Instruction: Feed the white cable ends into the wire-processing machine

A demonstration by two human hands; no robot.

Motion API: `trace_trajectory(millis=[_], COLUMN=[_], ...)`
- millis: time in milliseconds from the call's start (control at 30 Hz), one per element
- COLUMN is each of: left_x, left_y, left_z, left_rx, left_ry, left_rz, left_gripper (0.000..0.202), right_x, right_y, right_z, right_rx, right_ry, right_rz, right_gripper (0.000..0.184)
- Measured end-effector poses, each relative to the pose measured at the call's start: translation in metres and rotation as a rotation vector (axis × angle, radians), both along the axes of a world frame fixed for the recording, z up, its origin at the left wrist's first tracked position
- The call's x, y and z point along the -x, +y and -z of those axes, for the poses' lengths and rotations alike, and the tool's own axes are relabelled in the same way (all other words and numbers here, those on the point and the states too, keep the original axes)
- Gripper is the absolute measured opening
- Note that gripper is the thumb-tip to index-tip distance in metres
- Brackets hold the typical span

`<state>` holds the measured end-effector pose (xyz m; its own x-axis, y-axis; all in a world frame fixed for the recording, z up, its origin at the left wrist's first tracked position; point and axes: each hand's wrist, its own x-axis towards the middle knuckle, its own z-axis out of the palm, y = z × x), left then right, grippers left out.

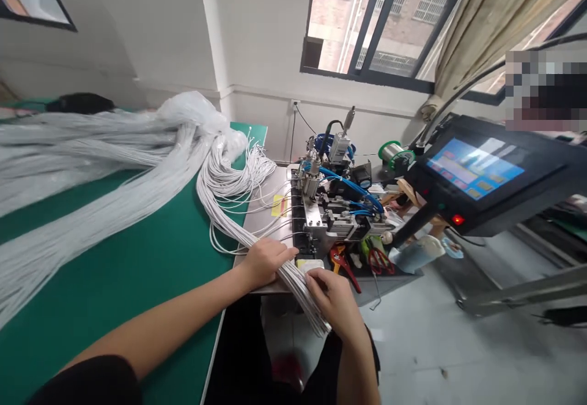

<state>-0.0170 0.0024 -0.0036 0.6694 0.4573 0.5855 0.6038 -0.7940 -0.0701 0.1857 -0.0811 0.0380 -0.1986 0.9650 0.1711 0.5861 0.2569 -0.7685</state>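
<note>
Currently, a bundle of thin white wires [300, 286] is gripped by left hand [265, 262] & right hand [334, 301] before small metal bench machine [330, 209]; large wire stock [92, 172] remains unprocessed on green mat [137, 282].

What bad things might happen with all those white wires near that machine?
The left hand and right hand hold a bundle of white wires close to the small machine, so fingers might get pinched. Loose wire loops on the green table might tangle. The red scissors lie nearby and might nick a hand.
</note>
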Motion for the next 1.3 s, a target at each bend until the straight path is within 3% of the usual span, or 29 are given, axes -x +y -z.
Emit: trace_trajectory(millis=[133, 267, 500, 667, 1067, 1300], left_x=[0.002, 0.001, -0.003, -0.004, -0.007, -0.01], left_y=[-0.003, -0.003, -0.004, -0.005, -0.004, -0.001], left_z=[-0.003, -0.007, -0.008, -0.005, -0.009, -0.005], left_rx=[-0.025, -0.046, -0.135, -0.097, -0.109, -0.094], left_ry=[-0.026, -0.054, -0.146, -0.162, -0.176, -0.157], left_rz=[0.016, 0.017, -0.088, -0.085, -0.014, -0.046], left_gripper=[0.025, 0.028, 0.025, 0.027, 0.022, 0.022], right_x=[-0.006, -0.012, -0.017, -0.016, -0.006, -0.008], right_y=[0.009, 0.019, 0.046, 0.052, 0.051, 0.055], right_z=[-0.008, -0.009, 0.015, 0.021, 0.022, 0.024], right_rx=[0.025, 0.003, 0.083, 0.129, 0.08, 0.074], right_ry=[-0.097, -0.123, 0.234, 0.385, 0.492, 0.44], right_rz=[-0.076, -0.009, 0.175, 0.182, 0.356, 0.331], right_gripper=[0.023, 0.023, 0.033, 0.034, 0.033, 0.029])
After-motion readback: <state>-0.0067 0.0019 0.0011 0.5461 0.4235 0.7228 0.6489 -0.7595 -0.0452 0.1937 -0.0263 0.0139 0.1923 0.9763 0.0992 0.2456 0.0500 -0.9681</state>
